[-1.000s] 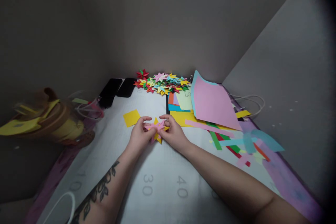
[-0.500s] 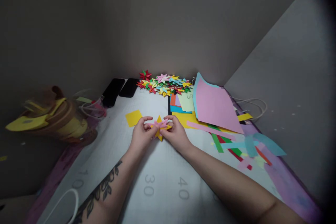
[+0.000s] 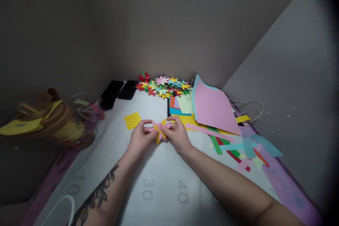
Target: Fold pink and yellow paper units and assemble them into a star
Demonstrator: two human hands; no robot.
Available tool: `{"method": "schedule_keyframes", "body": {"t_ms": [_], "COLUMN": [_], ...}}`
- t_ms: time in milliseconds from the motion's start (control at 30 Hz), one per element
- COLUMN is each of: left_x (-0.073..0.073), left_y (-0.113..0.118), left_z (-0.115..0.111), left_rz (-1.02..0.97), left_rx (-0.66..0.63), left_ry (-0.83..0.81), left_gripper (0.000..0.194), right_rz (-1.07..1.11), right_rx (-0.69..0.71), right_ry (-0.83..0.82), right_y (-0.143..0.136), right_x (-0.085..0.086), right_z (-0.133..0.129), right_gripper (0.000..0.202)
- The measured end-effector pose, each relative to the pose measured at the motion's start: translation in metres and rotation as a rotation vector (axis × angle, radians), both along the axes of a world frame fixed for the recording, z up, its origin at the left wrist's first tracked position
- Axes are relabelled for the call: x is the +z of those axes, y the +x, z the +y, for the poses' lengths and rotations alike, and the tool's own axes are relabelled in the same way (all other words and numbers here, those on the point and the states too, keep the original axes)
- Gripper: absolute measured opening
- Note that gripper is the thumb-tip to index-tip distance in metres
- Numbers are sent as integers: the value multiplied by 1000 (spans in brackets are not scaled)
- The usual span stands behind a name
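Observation:
Between my two hands is a folded paper star (image 3: pixel 160 131) in pink and yellow, held above the white mat. My left hand (image 3: pixel 143 135) pinches its left side with thumb and fingers. On its right side my right hand (image 3: pixel 178 133) grips the points the same way. A yellow paper square (image 3: pixel 132 120) lies on the mat just beyond my left hand. Farther back rests a pile of many-coloured folded stars (image 3: pixel 165 86).
Pink and blue sheets (image 3: pixel 215 107) lie at the right, with paper strips (image 3: pixel 233 148) in front of them. Two black phones (image 3: pixel 128 89) are at the back left. A brown pot (image 3: pixel 60 122) stands at the left edge. A white cable (image 3: pixel 71 204) curves at the lower left.
The star has turned between my fingers, so its pink and yellow points face differently. Both hands still hold it. The whole view has shifted slightly.

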State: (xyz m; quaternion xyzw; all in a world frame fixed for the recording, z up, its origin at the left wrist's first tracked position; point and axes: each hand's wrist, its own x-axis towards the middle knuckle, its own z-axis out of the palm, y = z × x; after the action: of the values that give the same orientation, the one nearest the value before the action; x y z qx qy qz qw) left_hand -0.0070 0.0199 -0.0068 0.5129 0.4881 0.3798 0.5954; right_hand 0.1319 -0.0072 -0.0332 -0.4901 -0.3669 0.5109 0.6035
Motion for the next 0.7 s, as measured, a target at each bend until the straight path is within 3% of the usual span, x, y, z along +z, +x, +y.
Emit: {"method": "schedule_keyframes", "body": {"t_ms": [333,433,500,567,700], "left_x": [-4,-8,-8,-5,4], "left_y": [-1,1,1,1,-4], "left_z": [2,4,5,5,3], "left_rz": [-45,-113,-177,-258,-428], "left_rx": [16,80,168,171,-61], "left_ry": [-56,-17,-11,-113,-382], "left_gripper": [48,45,41,39,39], "right_rz": [-66,-167,-367,-624,-976], "right_rx": [76,-36,-182,-244,-81], "right_ry": [-3,46,170,368,659], "right_y": [2,5,9,13,16], "right_x": [-4,-2,2,6,7], "right_z": [3,3,0,-4,-6], "right_gripper": [38,31,21,14,28]}}
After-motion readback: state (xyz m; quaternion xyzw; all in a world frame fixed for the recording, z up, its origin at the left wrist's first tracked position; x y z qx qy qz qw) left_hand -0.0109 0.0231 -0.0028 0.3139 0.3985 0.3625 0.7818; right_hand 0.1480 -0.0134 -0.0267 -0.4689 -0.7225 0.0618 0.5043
